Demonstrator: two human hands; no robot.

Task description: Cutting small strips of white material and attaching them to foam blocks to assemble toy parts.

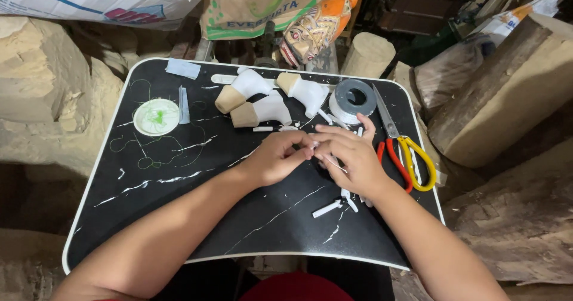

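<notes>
A small white strip (310,150) is pinched right where both hands meet, just above the middle of the black marbled table (179,217). It is mostly hidden by fingertips, so its exact shape cannot be told. The left hand (276,157) comes in from the left, fingers curled narrow and closed on the piece at their tips. The right hand (352,157) meets it from the right, its fingers (334,135) bunched tight against the same spot, one finger lifted toward the roll of grey tape (353,98). What shows of the strip runs slantwise down toward the right palm, and both hands are equally on it, thumb to thumb. More white offcuts (334,205) lie on the table just below the right wrist. Scissors with red and yellow handles (406,154) rest just beside the right hand, blades pointing away. Three white-wrapped wooden pieces (265,98) sit beyond the knuckles, and a round lid with green thread (156,117) lies well off to the left.
</notes>
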